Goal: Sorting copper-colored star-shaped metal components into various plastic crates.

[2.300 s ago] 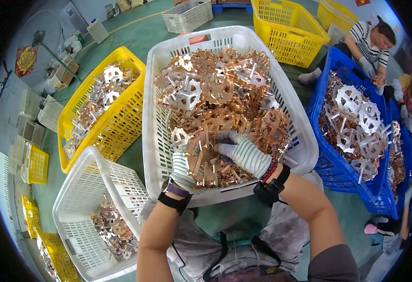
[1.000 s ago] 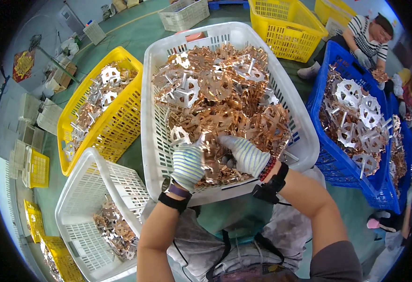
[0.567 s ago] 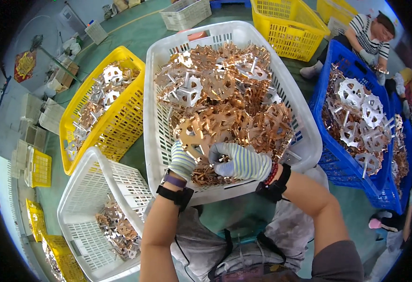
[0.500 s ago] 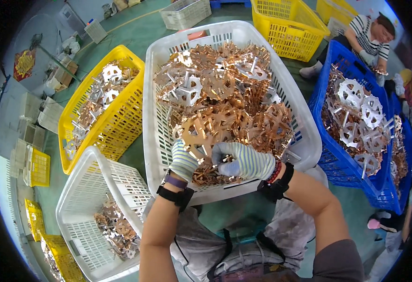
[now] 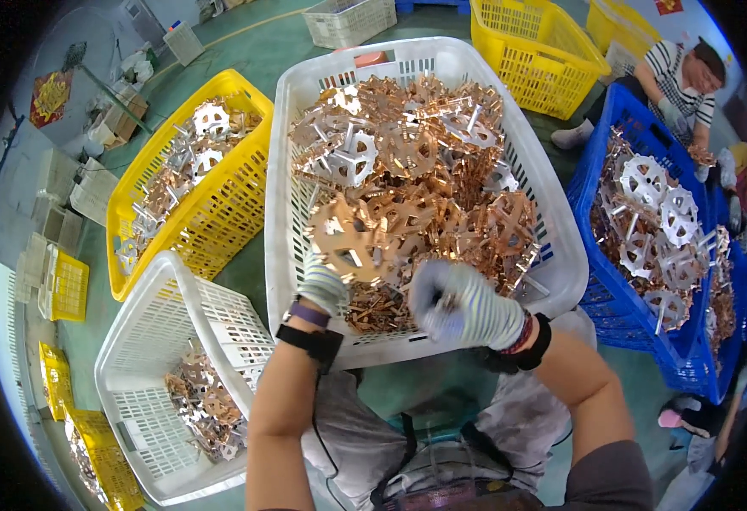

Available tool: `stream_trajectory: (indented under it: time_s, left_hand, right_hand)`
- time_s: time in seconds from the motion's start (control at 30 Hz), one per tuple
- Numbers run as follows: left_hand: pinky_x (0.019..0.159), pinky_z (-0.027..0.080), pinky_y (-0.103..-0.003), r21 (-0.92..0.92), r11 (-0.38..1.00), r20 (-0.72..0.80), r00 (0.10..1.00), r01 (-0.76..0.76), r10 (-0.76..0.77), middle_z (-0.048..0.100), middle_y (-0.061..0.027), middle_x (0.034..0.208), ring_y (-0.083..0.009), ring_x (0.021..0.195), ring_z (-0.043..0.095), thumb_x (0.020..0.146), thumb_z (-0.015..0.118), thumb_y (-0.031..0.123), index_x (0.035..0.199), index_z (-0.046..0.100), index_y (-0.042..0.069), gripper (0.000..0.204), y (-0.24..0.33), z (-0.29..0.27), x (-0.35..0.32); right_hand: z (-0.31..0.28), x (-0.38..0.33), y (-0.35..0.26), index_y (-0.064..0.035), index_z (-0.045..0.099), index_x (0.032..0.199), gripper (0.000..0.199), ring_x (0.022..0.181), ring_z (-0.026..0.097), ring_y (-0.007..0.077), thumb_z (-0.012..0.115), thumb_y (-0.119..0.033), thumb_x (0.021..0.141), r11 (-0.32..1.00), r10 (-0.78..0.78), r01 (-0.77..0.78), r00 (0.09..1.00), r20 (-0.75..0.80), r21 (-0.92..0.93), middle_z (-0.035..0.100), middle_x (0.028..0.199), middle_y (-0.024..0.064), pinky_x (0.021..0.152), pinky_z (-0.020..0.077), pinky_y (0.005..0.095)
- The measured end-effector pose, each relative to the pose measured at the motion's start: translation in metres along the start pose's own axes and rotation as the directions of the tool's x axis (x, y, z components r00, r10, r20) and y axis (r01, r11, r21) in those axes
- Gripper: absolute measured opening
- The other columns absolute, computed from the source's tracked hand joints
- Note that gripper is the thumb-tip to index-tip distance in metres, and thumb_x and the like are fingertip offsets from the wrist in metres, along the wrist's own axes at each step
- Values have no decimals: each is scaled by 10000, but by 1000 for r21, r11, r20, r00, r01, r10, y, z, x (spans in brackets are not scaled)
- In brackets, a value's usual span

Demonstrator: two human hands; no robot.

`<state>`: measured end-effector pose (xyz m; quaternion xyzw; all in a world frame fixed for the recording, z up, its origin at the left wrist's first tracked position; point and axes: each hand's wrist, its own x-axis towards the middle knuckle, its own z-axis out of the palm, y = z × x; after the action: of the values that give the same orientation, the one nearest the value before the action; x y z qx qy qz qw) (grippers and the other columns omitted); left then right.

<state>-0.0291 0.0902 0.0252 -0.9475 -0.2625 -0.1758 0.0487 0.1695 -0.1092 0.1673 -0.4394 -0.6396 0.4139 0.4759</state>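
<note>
A round, copper-coloured metal plate with cut-outs [image 5: 343, 243] is tilted up over the near left part of a white plastic basket [image 5: 278, 170]. My left hand [image 5: 326, 284], in a striped glove, is closed on the plate's lower edge. My gloved right hand [image 5: 471, 308] is curled just to the right, apart from the plate and above the basket's near rim. Small dark bits seem to show among its fingers, too blurred to name. Heaped in the basket are many copper and silver metal pieces [image 5: 407, 153], with short pins sticking up from some.
A yellow basket [image 5: 207, 226] of similar parts stands left. Near it a second white basket [image 5: 148, 375] holds a smaller pile. Blue baskets [image 5: 616, 281] with silver plates stand right, where a person in a striped shirt [image 5: 688, 81] works. Another yellow basket [image 5: 535, 60] stands behind.
My right hand has moved right and toward me, away from the plate. My left hand still holds the plate, which has shifted slightly left and turned more face-on.
</note>
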Motion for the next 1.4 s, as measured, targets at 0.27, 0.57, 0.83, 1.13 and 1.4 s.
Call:
stream_trajectory:
  time_s: [0.27, 0.57, 0.83, 1.13, 1.4]
  left_hand:
    - [788, 468, -398, -42, 992, -228, 968, -120, 107, 565, -150, 1078, -269, 902, 577, 545, 748, 444, 1020, 623, 87, 607, 82, -72, 32]
    - [903, 421, -457, -158, 986, 139, 988, -51, 73, 476, -205, 1229, -382, 1122, 461, 600, 707, 442, 1193, 564, 121, 689, 90, -78, 25]
    - [797, 494, -386, -611, 784, -270, 960, -112, -74, 569, -106, 1084, -210, 921, 581, 841, 603, 385, 1287, 417, 76, 573, 62, -64, 36]
    - [943, 438, -453, -678, 727, 142, 990, 113, -22, 507, -137, 1200, -285, 1085, 493, 925, 480, 304, 1334, 386, 45, 493, 45, -51, 23]
    - [680, 463, -363, -317, 948, -253, 963, 11, -96, 636, -101, 828, -233, 729, 609, 749, 603, 275, 1031, 656, 57, 360, 68, -25, 18]
  right_hand:
    - [-19, 9, 33, -33, 552, 1041, 295, 723, 559, 102, 617, -241, 842, 727, 652, -537, 734, -187, 427, 600, 848, 27, 595, 470, 257]
    - [-14, 9, 73, 24, 486, 1194, 506, 791, 563, 114, 670, -258, 816, 858, 514, -502, 839, -178, 110, 600, 921, 72, 681, 471, 247]
    - [-6, 9, 33, -6, 494, 1111, 355, 637, 536, 128, 579, -183, 814, 753, 574, -555, 817, 63, 354, 575, 873, 75, 581, 457, 270]
    - [-20, -11, 21, -69, 585, 908, 132, 681, 507, 60, 606, -131, 794, 899, 184, -240, 966, 183, 365, 538, 753, -34, 640, 421, 208]
    - [-10, 10, 67, -64, 558, 1027, 243, 591, 538, 94, 614, -246, 875, 586, 671, -416, 730, -129, 695, 581, 787, 16, 487, 477, 234]
